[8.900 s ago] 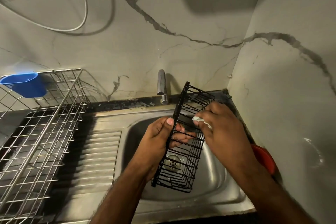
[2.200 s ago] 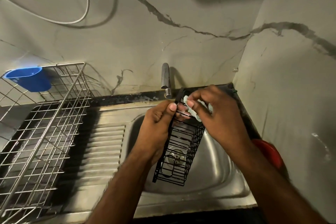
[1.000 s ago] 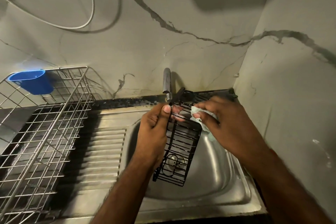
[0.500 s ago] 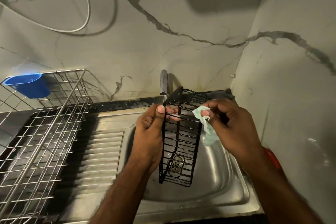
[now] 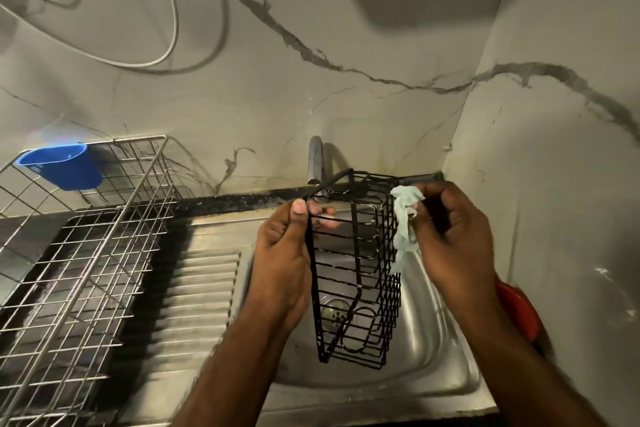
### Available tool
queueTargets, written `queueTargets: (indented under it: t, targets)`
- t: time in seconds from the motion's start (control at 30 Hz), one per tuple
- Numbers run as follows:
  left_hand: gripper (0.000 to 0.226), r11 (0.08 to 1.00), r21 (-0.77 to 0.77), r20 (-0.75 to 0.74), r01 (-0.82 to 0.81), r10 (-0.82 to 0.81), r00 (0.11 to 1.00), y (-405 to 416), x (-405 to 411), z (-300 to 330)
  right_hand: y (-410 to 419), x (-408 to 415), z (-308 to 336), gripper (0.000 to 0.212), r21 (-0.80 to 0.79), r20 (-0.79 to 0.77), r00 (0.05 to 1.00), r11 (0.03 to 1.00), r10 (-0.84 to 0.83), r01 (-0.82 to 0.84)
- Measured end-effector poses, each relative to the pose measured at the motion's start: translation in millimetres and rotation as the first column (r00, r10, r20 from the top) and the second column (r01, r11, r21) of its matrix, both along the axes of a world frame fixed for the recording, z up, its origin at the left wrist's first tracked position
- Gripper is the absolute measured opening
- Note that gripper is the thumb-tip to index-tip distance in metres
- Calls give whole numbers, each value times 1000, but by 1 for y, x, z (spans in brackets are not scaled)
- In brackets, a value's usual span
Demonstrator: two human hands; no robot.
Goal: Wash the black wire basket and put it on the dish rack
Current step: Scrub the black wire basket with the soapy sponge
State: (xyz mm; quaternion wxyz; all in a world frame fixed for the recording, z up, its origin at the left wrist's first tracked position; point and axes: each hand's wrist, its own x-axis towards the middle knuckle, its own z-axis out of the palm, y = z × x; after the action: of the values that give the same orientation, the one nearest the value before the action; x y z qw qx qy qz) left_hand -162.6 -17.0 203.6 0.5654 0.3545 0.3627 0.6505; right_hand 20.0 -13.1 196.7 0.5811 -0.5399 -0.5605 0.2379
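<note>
The left hand (image 5: 282, 253) holds the black wire basket (image 5: 356, 274) up over the sink (image 5: 433, 354). The thumb and fingers pinch the top left corner of the basket, on its thick rim wire. The basket hangs down long and tilted, with its low end over the drain (image 5: 333, 312). It does not seem to touch the sink.

The right hand (image 5: 453, 239) is at the top right side of the basket. Its fingers are curled and pinch a small pale cloth (image 5: 403, 218). The cloth hangs down beside the wires and touches them. There are little white bits of soap on some wires.

The tap (image 5: 316, 163) is just behind the basket, at the back edge of the sink. I cannot see water coming out. The dish rack (image 5: 86, 253) stands at the left end of the sink top, well apart from the basket. A blue cup (image 5: 60, 166) hangs on its back corner.

What could go wrong? The left hand holds only one thin wire, and it may be wet and soapy. The basket could slip and bang into the sink. The cloth could snag on a wire end and tear. The top of the basket is close to the tap and could knock it. Soap may stay on if it is not rinsed.
</note>
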Motion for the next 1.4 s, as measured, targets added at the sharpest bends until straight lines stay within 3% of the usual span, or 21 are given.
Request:
queueTargets:
  t: [0.1, 0.2, 0.37, 0.5, 0.57, 0.7, 0.87, 1.0, 1.1, 1.2, 1.3, 1.4]
  targets:
    - [34, 999, 45, -194, 17, -8, 981, -4, 3, -1, -1, 1, 16, 17, 118, 122, 992, 992, 36, -51]
    - [35, 995, 88, -372, 45, -9, 928, -7, 6, -4, 2, -2, 32, 18, 189, 338, 937, 969, 88, -159]
    - [34, 977, 186, -546, 101, 17, 838, -9, 7, -1, 15, -5, 43, 25, 105, 441, 873, 954, 209, -282]
    - [33, 975, 187, -554, 121, 4, 832, -10, 6, 0, 22, -8, 41, 33, 25, 541, 767, 905, 345, -425]
    - [33, 976, 181, -576, 117, 9, 817, -12, 5, -2, 28, -4, 38, 33, 30, 535, 793, 931, 293, -365]
    - [35, 983, 158, -569, 96, 11, 822, -13, 6, -3, 24, -1, 37, 30, 103, 372, 901, 955, 223, -279]
    - [35, 986, 140, -543, 95, -4, 840, -13, 7, -4, 23, 3, 37, 34, -18, 436, 837, 933, 330, -358]
    - [37, 986, 141, -521, 90, -3, 853, -13, 8, -5, 24, 8, 37, 27, 45, 334, 907, 957, 256, -287]
    - [38, 988, 126, -463, 89, -20, 886, -12, 10, -5, 24, 9, 36, 29, -18, 372, 879, 949, 299, -316]
    - [39, 989, 121, -444, 89, -26, 896, -12, 9, -6, 24, 10, 38, 26, 44, 350, 912, 969, 213, -243]
    - [40, 991, 111, -416, 75, -23, 909, -12, 10, -7, 25, 10, 37, 24, -31, 407, 870, 956, 277, -290]
    - [41, 994, 95, -377, 61, -21, 926, -12, 10, -7, 29, 13, 34, 22, 11, 414, 888, 974, 201, -226]
